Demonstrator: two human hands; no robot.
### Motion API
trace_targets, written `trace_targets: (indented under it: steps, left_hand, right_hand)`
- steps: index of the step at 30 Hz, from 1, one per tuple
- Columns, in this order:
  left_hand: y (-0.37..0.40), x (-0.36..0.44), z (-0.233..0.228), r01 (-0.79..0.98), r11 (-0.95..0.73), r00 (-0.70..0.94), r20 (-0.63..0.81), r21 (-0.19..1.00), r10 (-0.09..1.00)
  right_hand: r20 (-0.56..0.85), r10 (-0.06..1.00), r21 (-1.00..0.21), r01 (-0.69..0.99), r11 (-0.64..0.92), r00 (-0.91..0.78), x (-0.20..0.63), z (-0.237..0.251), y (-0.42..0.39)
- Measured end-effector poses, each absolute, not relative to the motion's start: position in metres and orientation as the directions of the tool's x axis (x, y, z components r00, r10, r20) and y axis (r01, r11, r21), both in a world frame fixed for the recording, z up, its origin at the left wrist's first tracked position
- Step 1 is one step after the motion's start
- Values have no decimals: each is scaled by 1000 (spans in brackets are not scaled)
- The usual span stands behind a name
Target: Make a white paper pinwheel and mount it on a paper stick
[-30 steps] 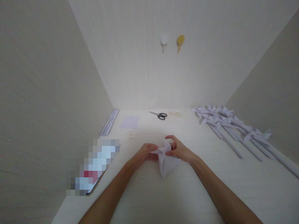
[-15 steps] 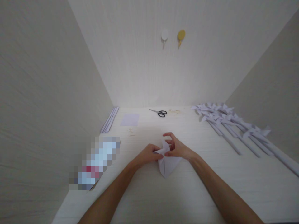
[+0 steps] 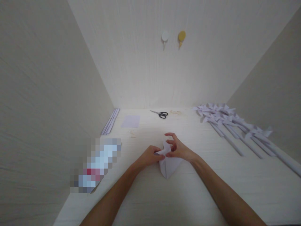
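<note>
Between my hands, low in the middle of the head view, is a piece of white paper (image 3: pixel 169 168) with its corners folded inward and a point toward me. My left hand (image 3: pixel 150 156) grips it from the left, thumb pressed on the folded part near the centre. From the right, my right hand (image 3: pixel 177 149) pinches the paper between thumb and fingers, its index finger raised and curled above. One paper corner stands up between the two hands. The fingertips partly hide the centre of the paper.
Black-handled scissors (image 3: pixel 162 115) lie at the back, beside small pale bits (image 3: pixel 175 112). A flat paper square (image 3: pixel 131 121) and a bundle of paper strips or tubes (image 3: pixel 110 121) lie back left. A blurred-out object (image 3: pixel 101 164) is at left. Several paper pinwheels (image 3: pixel 218 116) on sticks lie right.
Almost nothing differs. Both hands keep their hold on the folded paper, and the view has shifted very slightly.
</note>
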State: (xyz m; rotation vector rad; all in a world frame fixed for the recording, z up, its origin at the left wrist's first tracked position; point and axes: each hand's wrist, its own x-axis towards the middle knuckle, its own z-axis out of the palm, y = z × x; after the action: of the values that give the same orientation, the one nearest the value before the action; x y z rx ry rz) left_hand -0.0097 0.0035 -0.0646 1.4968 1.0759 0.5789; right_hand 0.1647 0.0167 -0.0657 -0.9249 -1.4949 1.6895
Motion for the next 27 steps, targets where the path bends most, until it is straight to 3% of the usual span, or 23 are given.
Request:
trace_targets:
  steps: [7, 12, 17, 21, 27]
  left_hand:
    - [4, -6, -66, 194, 223, 292, -273, 955, 917]
    - [6, -5, -61, -101, 325, 125, -312, 940, 942]
    - [9, -8, -56, -313, 355, 112, -337, 881, 935]
    - [8, -8, -53, -323, 353, 130, -329, 878, 935]
    - [7, -6, -57, -296, 337, 152, -305, 894, 940]
  right_hand:
    - [5, 935, -977, -199, -71, -355, 160, -67, 20]
    - [80, 973, -946, -325, 6, -217, 165, -63, 25]
    - [158, 924, -968, -239, 75, -349, 168, -70, 26]
    - [125, 872, -981, -192, 36, -473, 164, -72, 23]
    - [121, 895, -989, -126, 73, -429, 161, -69, 23]
